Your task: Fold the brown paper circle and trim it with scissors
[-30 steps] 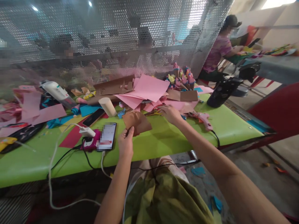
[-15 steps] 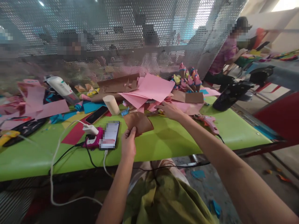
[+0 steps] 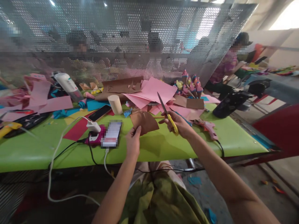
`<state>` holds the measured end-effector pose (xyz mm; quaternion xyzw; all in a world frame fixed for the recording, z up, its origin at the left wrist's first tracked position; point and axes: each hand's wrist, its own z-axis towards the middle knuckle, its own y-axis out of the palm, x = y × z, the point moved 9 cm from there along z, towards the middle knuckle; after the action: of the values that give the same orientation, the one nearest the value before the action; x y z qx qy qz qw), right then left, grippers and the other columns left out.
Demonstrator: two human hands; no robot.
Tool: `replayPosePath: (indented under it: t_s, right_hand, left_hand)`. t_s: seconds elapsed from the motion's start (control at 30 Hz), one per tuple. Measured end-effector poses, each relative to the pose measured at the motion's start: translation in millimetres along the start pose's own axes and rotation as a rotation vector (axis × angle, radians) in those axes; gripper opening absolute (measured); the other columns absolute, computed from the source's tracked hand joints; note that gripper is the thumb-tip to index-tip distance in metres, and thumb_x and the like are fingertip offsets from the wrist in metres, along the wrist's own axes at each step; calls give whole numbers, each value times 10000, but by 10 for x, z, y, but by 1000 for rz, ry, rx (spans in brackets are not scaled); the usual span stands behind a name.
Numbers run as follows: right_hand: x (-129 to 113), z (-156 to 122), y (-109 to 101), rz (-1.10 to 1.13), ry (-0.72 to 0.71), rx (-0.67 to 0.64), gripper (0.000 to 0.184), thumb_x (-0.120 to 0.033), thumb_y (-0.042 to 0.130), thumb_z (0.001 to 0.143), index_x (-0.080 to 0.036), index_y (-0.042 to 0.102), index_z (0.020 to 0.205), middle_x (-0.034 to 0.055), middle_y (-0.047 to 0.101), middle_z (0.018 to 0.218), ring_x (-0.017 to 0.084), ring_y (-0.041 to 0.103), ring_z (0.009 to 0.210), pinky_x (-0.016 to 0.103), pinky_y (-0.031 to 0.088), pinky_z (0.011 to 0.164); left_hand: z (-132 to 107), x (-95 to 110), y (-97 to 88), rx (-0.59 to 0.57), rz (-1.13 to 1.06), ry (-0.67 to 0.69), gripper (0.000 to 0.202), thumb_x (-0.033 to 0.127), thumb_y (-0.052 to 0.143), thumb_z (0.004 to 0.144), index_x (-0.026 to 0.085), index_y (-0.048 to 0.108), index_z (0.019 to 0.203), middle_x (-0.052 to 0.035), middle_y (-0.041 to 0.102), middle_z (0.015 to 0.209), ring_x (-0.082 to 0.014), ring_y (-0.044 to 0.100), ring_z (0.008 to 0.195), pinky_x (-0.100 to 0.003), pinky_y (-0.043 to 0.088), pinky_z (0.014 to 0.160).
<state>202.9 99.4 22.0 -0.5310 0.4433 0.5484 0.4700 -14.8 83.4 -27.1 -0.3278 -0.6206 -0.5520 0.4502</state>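
My left hand (image 3: 133,142) pinches the near corner of a brown paper piece (image 3: 144,122) just above the green table (image 3: 163,146). My right hand (image 3: 178,124) is closed on yellow-handled scissors (image 3: 167,113), their blades pointing up and away to the left, a short way right of the brown paper. Behind them lie pink paper sheets (image 3: 154,90) in a loose heap.
A phone (image 3: 112,134) on a white charging cable lies left of my left hand, beside a second phone (image 3: 99,113) and a cream cylinder (image 3: 115,104). A pink glue gun (image 3: 207,127) lies to the right. A perforated metal screen (image 3: 130,37) backs the table. Another person (image 3: 227,62) sits far right.
My right hand was resting by the pink sheets; it has now lifted the yellow scissors off the table. My left hand keeps hold of the brown paper.
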Motion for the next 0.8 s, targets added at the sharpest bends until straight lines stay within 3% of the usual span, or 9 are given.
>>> replayPosePath:
  t_s: [0.1,0.27,0.4,0.53,0.67,0.8]
  right_hand:
    - [-34,-40,247,70,15,31,582,-416,911,563,-233,567,995,-62,624,738,67,507,465,198,425,415]
    - [16,-52,230,97,17,210,589,-334,927,474,-230,565,928,-100,543,660,49,431,421,184,336,361]
    - [49,-72,236,108,31,193,573,-341,917,495,-236,575,943,-102,521,637,44,388,401,191,305,356]
    - [5,-105,297,108,16,169,576,-379,914,518,-247,564,957,-94,506,649,51,380,426,191,303,365]
    - [-87,-153,326,90,-47,144,555,-464,867,605,-260,567,1025,-94,440,672,57,359,460,197,313,397]
    - [-127,-258,300,28,-87,87,550,-504,770,751,-311,545,1215,-70,408,738,89,371,538,218,356,467]
  left_hand:
    - [-62,29,81,-22,75,19,353,484,781,733,164,756,879,-36,762,815,-204,695,812,-307,526,787]
    - [-119,56,162,-73,65,-44,375,503,806,693,160,754,836,-41,773,809,-216,707,832,-317,542,799]
    - [-98,12,224,-186,-62,-205,488,473,904,554,148,772,893,-71,792,825,-233,727,779,-357,577,778]
    - [-81,35,257,-258,37,-242,438,396,938,512,126,773,815,-91,785,758,-220,715,624,-333,573,654]
    - [-32,121,184,-177,58,-191,370,340,928,507,134,764,766,-76,788,759,-184,690,534,-283,546,563]
    - [27,217,44,-61,22,-157,362,346,922,503,133,746,736,-55,772,709,-159,673,519,-256,543,544]
